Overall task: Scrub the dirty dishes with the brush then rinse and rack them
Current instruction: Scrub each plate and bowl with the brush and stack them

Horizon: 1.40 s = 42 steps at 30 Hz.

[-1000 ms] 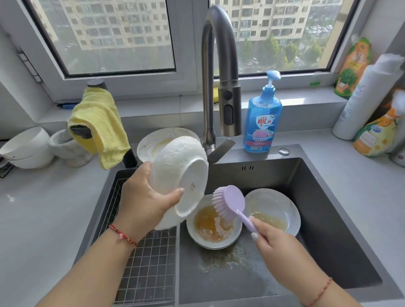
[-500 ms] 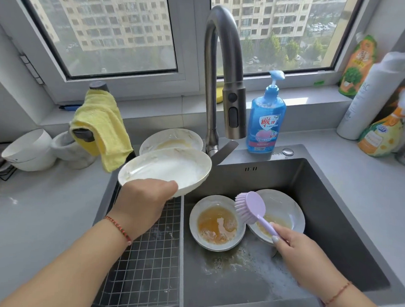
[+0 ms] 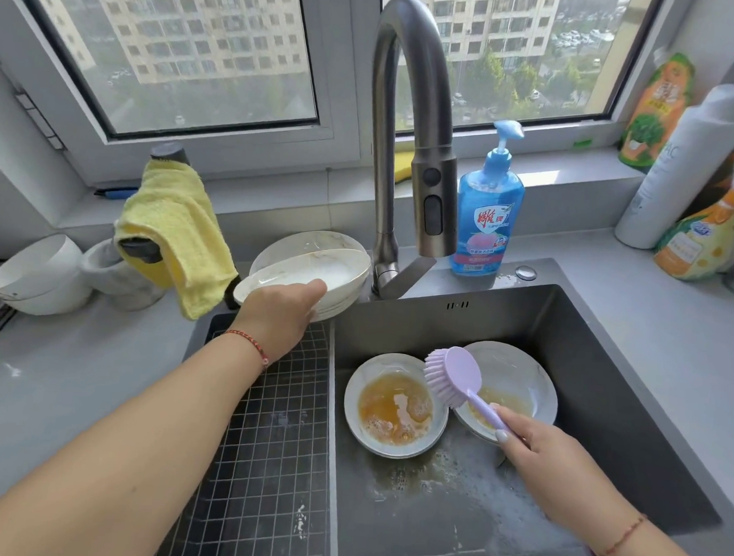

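Observation:
My left hand (image 3: 280, 318) grips the near rim of a white bowl (image 3: 314, 275), which sits on another white dish (image 3: 312, 243) at the back of the wire rack (image 3: 263, 442). My right hand (image 3: 534, 452) holds the handle of a lilac dish brush (image 3: 453, 378), its bristles facing left, raised over the sink. Below it lie two dirty bowls: one (image 3: 392, 406) with orange-brown liquid in it, and one (image 3: 517, 383) with yellowish residue to its right.
The tall faucet (image 3: 411, 123) arches over the sink (image 3: 607, 375), with no water running. Blue dish soap (image 3: 487, 216) stands behind it. A yellow cloth (image 3: 176, 234) hangs at the left, white bowls (image 3: 38, 273) beyond it. Bottles (image 3: 685, 167) crowd the right corner.
My left hand turned the white bowl upright and carried it back onto the dish at the rear of the rack. My right hand with the brush stayed over the sink.

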Each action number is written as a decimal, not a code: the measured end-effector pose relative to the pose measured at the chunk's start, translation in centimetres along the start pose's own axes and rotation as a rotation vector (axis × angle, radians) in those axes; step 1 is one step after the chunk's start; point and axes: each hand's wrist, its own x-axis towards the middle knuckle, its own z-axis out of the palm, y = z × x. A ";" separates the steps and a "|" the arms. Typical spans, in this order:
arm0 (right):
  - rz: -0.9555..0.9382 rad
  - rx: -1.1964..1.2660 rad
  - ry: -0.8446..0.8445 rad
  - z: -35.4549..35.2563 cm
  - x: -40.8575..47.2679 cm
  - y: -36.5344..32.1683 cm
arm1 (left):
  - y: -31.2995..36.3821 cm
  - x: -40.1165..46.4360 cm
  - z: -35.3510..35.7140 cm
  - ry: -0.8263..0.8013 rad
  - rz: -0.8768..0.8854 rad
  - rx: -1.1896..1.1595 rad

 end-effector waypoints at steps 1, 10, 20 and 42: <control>-0.003 0.000 -0.002 -0.1 0.0 -0.1 | -0.1 0.2 0.3 -0.007 0.000 0.005; 0.012 0.013 0.002 -0.2 0.6 -0.6 | -1.0 1.4 2.0 -0.073 0.019 0.057; 0.026 0.027 0.001 -0.4 0.9 -0.6 | -1.2 1.7 3.8 -0.121 0.011 0.075; 0.047 -0.024 -0.029 -2.4 0.6 3.0 | 1.1 2.0 7.4 -0.244 -0.364 0.027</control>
